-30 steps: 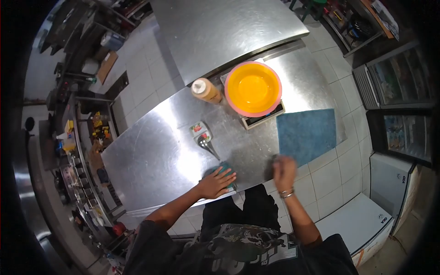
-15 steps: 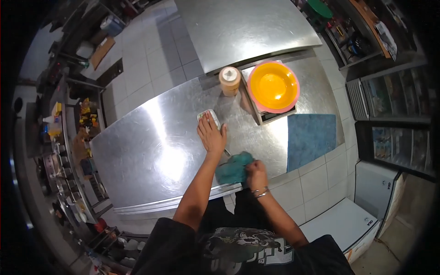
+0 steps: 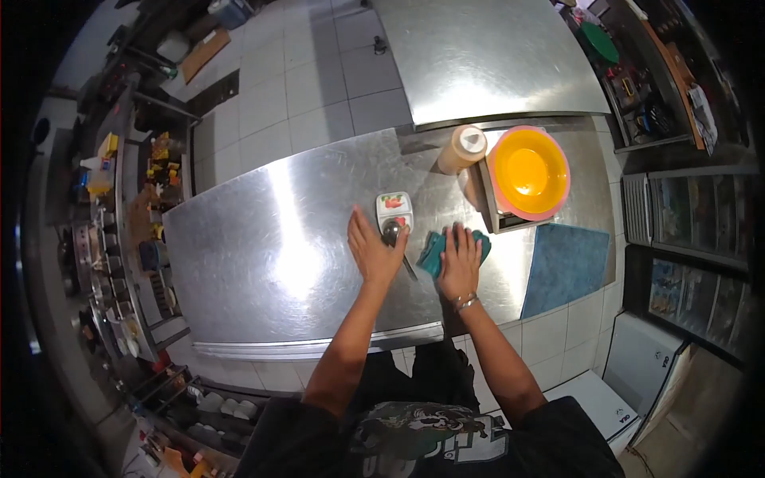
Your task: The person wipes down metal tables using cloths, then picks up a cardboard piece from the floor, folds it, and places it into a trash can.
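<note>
Tbl wide at L | L hand spread nr dish | R hand flat on cloth

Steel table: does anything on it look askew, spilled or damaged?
I see no spill or damage on the steel table, though glare whites out part. Slightly odd: the spoon juts past the divided dish, and the yellow basin seems off-centre on the wooden box, whose near-left corner stays uncovered.

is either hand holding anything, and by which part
The right hand lies over the middle of the teal cloth, grip unclear. The open left hand, by the dish and spoon, shows no clear hold.
</note>
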`<state>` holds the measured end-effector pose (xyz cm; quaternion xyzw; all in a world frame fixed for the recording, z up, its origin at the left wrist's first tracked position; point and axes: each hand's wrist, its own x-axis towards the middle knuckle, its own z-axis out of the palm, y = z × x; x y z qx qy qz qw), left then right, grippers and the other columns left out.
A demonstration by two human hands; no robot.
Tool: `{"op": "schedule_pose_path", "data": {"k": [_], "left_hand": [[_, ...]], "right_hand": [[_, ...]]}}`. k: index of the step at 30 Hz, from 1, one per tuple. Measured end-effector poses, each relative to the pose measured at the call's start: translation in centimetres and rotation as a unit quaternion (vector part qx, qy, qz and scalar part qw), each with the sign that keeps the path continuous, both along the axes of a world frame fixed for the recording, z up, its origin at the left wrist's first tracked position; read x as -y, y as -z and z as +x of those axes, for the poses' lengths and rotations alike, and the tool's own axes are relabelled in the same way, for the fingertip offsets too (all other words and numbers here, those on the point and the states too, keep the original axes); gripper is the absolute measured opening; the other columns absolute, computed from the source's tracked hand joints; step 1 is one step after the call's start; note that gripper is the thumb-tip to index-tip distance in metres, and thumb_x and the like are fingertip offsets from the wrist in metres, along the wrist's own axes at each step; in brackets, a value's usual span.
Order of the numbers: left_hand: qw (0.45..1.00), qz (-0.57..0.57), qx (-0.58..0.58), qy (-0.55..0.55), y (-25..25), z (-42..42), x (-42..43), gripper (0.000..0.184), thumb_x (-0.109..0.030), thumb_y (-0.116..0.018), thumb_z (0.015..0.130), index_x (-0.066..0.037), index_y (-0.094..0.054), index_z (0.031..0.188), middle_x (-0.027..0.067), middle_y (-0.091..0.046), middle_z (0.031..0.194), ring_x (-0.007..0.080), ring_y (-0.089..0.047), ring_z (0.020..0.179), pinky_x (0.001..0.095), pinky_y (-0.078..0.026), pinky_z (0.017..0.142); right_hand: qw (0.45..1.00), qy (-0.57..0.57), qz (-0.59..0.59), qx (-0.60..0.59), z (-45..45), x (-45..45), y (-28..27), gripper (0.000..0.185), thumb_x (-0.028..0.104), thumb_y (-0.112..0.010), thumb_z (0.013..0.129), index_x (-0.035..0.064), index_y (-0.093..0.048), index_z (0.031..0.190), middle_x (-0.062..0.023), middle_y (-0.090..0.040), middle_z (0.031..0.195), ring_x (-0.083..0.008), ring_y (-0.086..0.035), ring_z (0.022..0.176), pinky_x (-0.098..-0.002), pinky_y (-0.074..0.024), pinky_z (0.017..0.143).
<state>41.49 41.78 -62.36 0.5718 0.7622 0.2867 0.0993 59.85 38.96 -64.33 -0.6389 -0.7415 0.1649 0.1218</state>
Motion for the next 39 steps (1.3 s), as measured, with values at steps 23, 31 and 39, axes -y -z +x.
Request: {"op": "schedule_pose_path", "data": {"k": [23, 31, 39], "left_hand": [[0.994, -0.070, -0.017, -0.078, 1.9, -1.4, 5.8, 0.110, -0.028, -0.080, 0.071, 0.009, -0.009, 0.147, 0.0291, -0.045, 0.127, 0.0432, -0.043, 0.113, 0.0500, -0.032, 0.101], [0.992, -0.043, -0.003, -0.119, 2.3, -0.6, 8.0, 0.110, -0.032, -0.080, 0.070, 0.007, -0.013, 0.148, 0.0259, -0.046, 0.128, 0.0406, -0.044, 0.112, 0.0486, -0.033, 0.101], [0.997, -0.030, -0.011, -0.066, 1.9, 2.4, 3.7, 0.113, -0.032, -0.082, 0.070, 0.008, -0.011, 0.148, 0.0254, -0.048, 0.123, 0.0403, -0.046, 0.111, 0.0478, -0.035, 0.100]], "right_hand": [[0.997, -0.054, 0.059, 0.011, -0.2, -2.5, 0.5, 0.050, 0.019, -0.053, 0.090, 0.0095, -0.047, 0.138, -0.0217, -0.032, 0.150, -0.0381, -0.027, 0.140, -0.0528, -0.0194, 0.114], [0.985, -0.102, 0.112, -0.078, -3.7, -8.8, 1.8, 0.048, 0.009, -0.049, 0.087, 0.0094, -0.050, 0.135, -0.0137, -0.041, 0.144, -0.0317, -0.035, 0.136, -0.0463, -0.0261, 0.110], [0.952, -0.269, 0.033, -0.139, 4.4, -1.9, -0.1, 0.051, 0.003, -0.051, 0.080, 0.0084, -0.054, 0.131, -0.0086, -0.056, 0.133, -0.0247, -0.049, 0.127, -0.0407, -0.0359, 0.104]]}}
